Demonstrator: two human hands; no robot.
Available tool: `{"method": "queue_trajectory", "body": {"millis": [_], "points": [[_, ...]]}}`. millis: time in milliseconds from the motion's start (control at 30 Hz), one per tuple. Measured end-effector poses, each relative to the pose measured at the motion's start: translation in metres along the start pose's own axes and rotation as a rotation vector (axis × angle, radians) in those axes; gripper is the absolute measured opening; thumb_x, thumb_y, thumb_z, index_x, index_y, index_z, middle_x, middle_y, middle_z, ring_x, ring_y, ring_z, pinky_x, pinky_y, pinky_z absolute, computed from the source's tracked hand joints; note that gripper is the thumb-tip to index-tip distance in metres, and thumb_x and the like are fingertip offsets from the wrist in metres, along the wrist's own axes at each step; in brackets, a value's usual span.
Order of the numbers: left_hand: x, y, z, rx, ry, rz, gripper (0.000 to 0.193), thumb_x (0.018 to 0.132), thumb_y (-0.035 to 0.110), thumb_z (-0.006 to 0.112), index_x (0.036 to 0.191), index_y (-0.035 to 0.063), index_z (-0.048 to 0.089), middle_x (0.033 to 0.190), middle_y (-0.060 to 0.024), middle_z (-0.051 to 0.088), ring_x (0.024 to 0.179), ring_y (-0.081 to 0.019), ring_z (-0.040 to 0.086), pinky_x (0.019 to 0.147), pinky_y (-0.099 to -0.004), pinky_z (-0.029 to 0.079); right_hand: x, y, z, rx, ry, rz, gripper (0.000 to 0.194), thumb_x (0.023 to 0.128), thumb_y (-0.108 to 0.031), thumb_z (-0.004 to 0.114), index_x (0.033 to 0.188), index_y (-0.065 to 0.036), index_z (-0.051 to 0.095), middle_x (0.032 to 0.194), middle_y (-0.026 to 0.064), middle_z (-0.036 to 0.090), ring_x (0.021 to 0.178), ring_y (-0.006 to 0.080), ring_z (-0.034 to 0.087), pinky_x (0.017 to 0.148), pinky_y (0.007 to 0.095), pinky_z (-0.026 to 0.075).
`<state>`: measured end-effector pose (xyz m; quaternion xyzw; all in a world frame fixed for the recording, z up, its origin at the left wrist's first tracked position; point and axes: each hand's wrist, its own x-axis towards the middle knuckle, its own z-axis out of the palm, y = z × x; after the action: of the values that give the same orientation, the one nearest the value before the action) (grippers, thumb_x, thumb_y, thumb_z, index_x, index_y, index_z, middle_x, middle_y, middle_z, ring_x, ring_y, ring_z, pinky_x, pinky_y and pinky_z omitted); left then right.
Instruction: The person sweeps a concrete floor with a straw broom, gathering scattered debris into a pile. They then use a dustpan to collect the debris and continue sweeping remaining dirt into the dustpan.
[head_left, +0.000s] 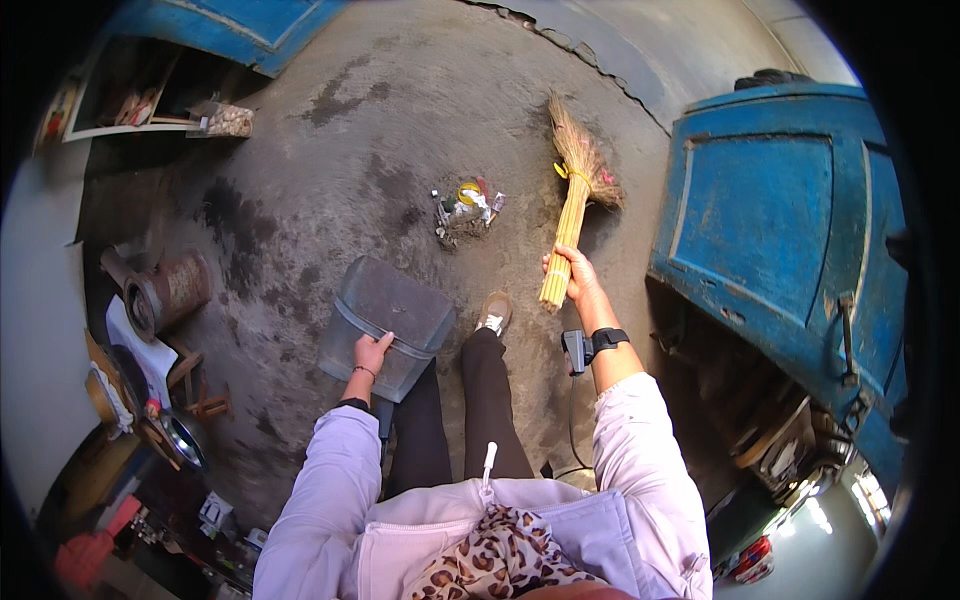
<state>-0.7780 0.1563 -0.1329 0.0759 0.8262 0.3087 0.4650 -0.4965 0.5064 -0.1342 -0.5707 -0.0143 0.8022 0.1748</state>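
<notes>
My left hand (370, 355) grips the edge of a dark grey dustpan (397, 300) in front of my legs. My right hand (576, 274) is closed around the bundled yellow handle of a straw broom (574, 195), whose bristles point away from me, up and to the right of the handle's end. A small heap of litter (468, 210) lies on the floor beyond my foot, between the dustpan and the broom. Dirt, white scraps and a yellow ring are in it. Neither the broom nor the dustpan touches the heap.
Blue wooden doors (757, 217) stand at the right, with another blue panel (225, 26) at the upper left. A rusty metal cylinder (176, 289) and a small wooden stool (210, 401) are at the left. The concrete floor (300, 172) has dark stains.
</notes>
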Motion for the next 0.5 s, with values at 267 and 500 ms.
{"method": "queue_trajectory", "body": {"millis": [267, 500], "points": [[-0.020, -0.006, 0.016, -0.083, 0.018, -0.128, 0.019, 0.076, 0.017, 0.064, 0.081, -0.0012, 0.061, 0.072, -0.0035, 0.060, 0.060, -0.0107, 0.056, 0.053, -0.0251, 0.046, 0.013, 0.019, 0.025, -0.465, 0.198, -0.348, 0.046, 0.068, 0.004, 0.055, 0.108, -0.006, 0.036, 0.073, 0.0098, 0.050, 0.046, 0.0197, 0.052, 0.040, 0.0316, 0.047], [-0.029, -0.007, 0.017, -0.204, 0.080, -0.099, 0.019, 0.075, 0.016, 0.065, 0.080, -0.0016, 0.059, 0.073, -0.0041, 0.060, 0.061, -0.0095, 0.054, 0.056, -0.0245, 0.045, 0.057, -0.064, 0.063, -0.615, -0.072, -0.472, 0.076, 0.070, 0.006, 0.055, 0.133, -0.009, 0.016, 0.080, 0.0115, 0.052, 0.056, 0.0188, 0.054, 0.045, 0.0301, 0.048]]}}
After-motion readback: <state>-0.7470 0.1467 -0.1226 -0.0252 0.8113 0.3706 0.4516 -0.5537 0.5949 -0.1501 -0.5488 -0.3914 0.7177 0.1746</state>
